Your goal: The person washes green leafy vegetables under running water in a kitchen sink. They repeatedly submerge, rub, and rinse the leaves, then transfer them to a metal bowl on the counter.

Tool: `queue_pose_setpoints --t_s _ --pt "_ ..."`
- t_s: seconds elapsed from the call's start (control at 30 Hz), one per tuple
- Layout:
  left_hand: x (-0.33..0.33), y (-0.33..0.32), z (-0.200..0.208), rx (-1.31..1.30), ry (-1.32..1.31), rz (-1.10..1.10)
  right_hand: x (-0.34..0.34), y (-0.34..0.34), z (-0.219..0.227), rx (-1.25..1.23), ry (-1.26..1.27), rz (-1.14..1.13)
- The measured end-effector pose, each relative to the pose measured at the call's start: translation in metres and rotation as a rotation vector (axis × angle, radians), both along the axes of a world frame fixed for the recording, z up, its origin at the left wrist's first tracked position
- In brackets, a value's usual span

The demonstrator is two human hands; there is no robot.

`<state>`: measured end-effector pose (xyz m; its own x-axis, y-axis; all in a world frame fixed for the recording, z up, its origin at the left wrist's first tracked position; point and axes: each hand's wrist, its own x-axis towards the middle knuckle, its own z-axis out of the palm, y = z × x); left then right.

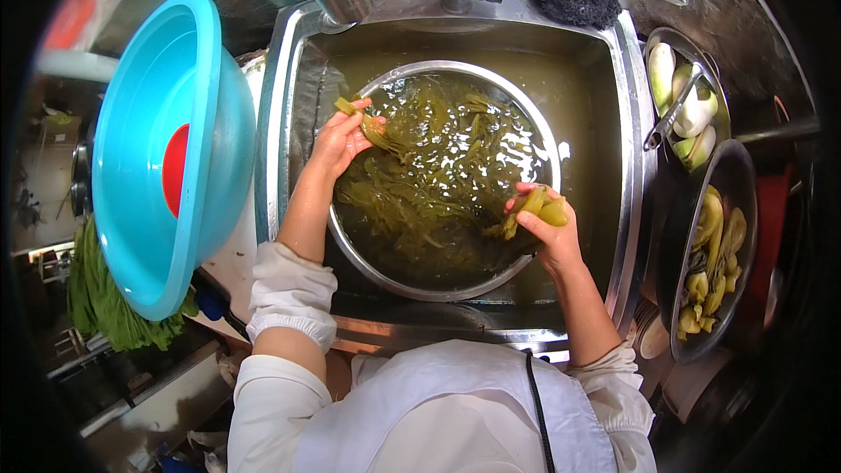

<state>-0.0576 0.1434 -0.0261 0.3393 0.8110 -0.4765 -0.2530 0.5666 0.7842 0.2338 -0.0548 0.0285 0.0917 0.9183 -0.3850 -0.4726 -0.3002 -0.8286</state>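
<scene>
Pinching wet greens: left hand (340, 138), right hand (545, 226) over steel bowl (350, 250); slippery stems, could drop, splash.

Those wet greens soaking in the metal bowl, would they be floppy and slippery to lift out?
Probably floppy: the piece in the left hand droops from the fingers back into the greens. Likely slippery too, since they sit soaked in water in the metal bowl. The thick stem held by the right hand looks firmer and may keep its shape.
</scene>
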Motion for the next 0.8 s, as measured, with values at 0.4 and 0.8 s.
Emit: queue_pose_setpoints --t_s 0.4,0.8 --pt "0.021 -0.066 0.053 0.351 0.355 -0.445 -0.003 0.001 0.014 0.168 0.045 0.132" --pt "0.046 0.023 -0.126 0.174 0.968 -0.265 0.005 -0.015 0.015 0.1 0.0 0.208"
